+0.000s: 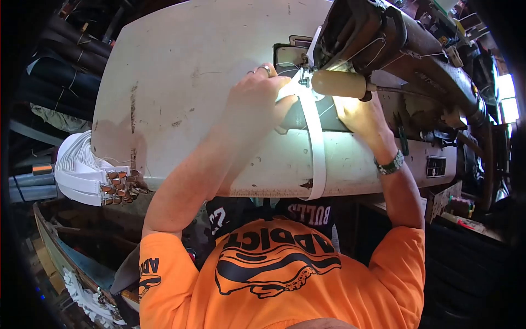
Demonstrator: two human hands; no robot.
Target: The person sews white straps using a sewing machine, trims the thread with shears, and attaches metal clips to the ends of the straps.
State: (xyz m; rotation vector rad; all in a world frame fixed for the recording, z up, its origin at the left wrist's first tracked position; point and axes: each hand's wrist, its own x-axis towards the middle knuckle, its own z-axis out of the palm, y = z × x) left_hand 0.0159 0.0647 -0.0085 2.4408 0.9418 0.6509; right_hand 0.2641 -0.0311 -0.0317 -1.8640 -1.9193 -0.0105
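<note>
One white strap ran from under the needle area of the sewing machine down across the table and hung over its near edge. Both hands lay on it at the machine. The left hand, with a ring on one finger, was loosely curled, its fingertips pressing the strap's upper end flat just beside the presser foot; it pinched nothing that could be seen. The right hand rested palm down on the machine bed at the strap's other side, fingers mostly hidden under a pale cylindrical lamp, so how far it was open could not be told. A beaded wristband circled that wrist.

One stack of white straps with metal buckles sat at the table's left corner, well apart from the hands; the count within it was too dense to read.

The table top was pale, scuffed and stained. Around it the workshop was dim and cluttered, with bright daylight at the right edge.
</note>
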